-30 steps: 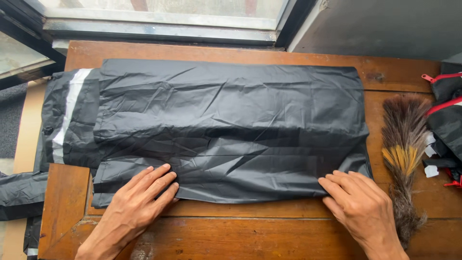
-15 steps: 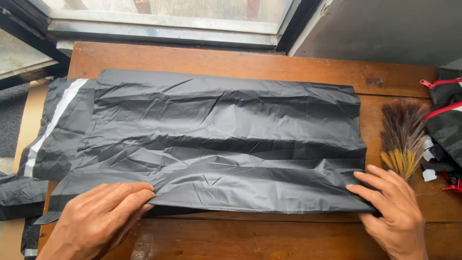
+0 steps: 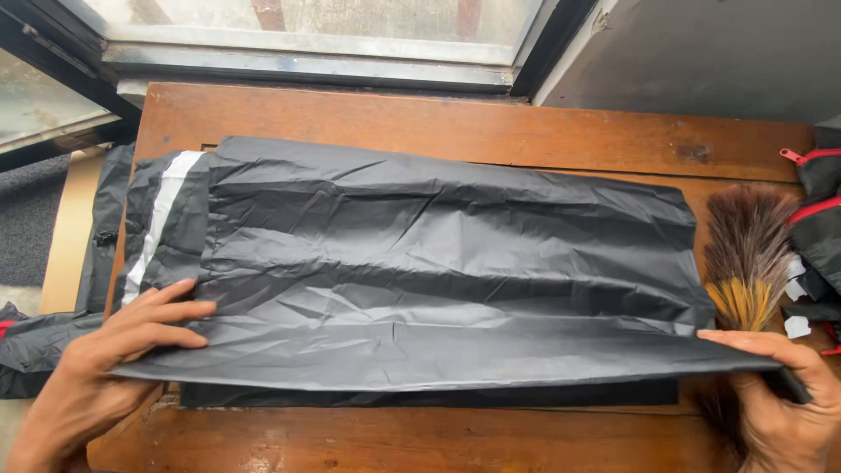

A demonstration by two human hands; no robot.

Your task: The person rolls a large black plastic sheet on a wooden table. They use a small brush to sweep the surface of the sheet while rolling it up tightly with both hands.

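Note:
A black, crinkled rain garment (image 3: 438,271) with a white stripe at its left end lies spread across a wooden table (image 3: 455,123). My left hand (image 3: 114,350) grips its near left corner, fingers lying on top of the fabric. My right hand (image 3: 780,385) pinches the near right corner, thumb on top. Between the two hands the near edge is lifted off the table and stretched taut into a flat flap, with a darker layer showing beneath it.
A feather duster (image 3: 745,263) lies at the table's right end beside my right hand. A black bag with red zippers (image 3: 819,210) sits at the far right. More black fabric (image 3: 35,342) hangs off the left edge. A window frame (image 3: 307,61) runs behind.
Both hands moved outward from pressing flat on the garment to its near corners, then took hold and lifted the near edge, pulling it taut. The camera view shifted closer.

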